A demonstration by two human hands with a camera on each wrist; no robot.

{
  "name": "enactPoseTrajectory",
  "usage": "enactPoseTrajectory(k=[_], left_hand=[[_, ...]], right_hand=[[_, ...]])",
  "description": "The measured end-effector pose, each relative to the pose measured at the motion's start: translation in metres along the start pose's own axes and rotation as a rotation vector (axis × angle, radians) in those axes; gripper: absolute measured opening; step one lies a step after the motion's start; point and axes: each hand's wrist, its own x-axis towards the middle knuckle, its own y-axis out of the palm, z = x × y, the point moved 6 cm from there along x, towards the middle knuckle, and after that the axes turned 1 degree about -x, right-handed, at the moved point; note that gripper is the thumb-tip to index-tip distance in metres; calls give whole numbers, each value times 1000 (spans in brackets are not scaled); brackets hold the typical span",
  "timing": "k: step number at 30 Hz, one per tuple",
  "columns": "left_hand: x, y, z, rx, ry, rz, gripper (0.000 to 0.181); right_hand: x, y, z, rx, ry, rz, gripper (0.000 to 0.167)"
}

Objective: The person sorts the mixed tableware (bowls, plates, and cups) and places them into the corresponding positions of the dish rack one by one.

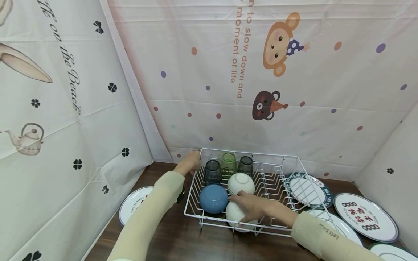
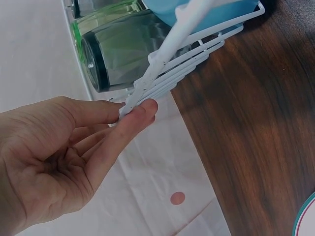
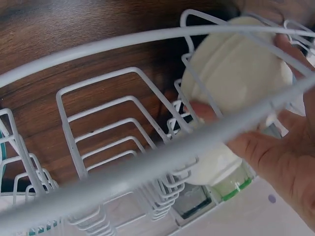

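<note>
On my head feed I have what looks like a cloth-walled booth dressed as a kitchen corner: cartoon-printed cloth (image 1: 202, 47) at twelve o'clock, teapot-printed cloth (image 1: 58, 127) at nine, wood-grain tabletop (image 1: 196, 250) at six, wire dish rack (image 1: 271, 155) at five, plates (image 1: 365, 217) at four.

Gripping a smooth, glossy white, round bowl (image 3: 238, 73) with the bare right hand (image 3: 288, 152), reaching in from the right edge. Seen through bars of a white coated-wire rack (image 3: 157, 160), with rows of bent wire loops to the left. Just below, near a second rounded white bowl (image 3: 209, 164), beside a clear green glass tumbler (image 3: 234, 184) and a dark grey one (image 3: 191, 200). Backed by a dark brown wood-grain tabletop (image 3: 98, 22) above and by white purple-dotted cloth (image 3: 261, 211) at lower right.
</note>
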Motion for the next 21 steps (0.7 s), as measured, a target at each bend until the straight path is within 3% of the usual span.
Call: enactPoseTrajectory(k=[4, 7, 11, 14, 21], left_hand=[[0, 0, 1, -1, -5, 2, 38], [0, 1, 2, -6, -5, 0, 37], [1, 1, 4, -12, -15, 2, 39], [0, 1, 5, -31, -37, 24, 41], [2, 3, 11, -57, -47, 40, 49]], right_hand=[[0, -13, -6, 149, 94, 58, 81], [-3, -28, -15, 182, 120, 41, 70], [-9, -52, -37, 104, 96, -66, 47], [-18, -67, -61, 36, 149, -157, 34], [-59, -78, -134, -26, 479, -233, 34]])
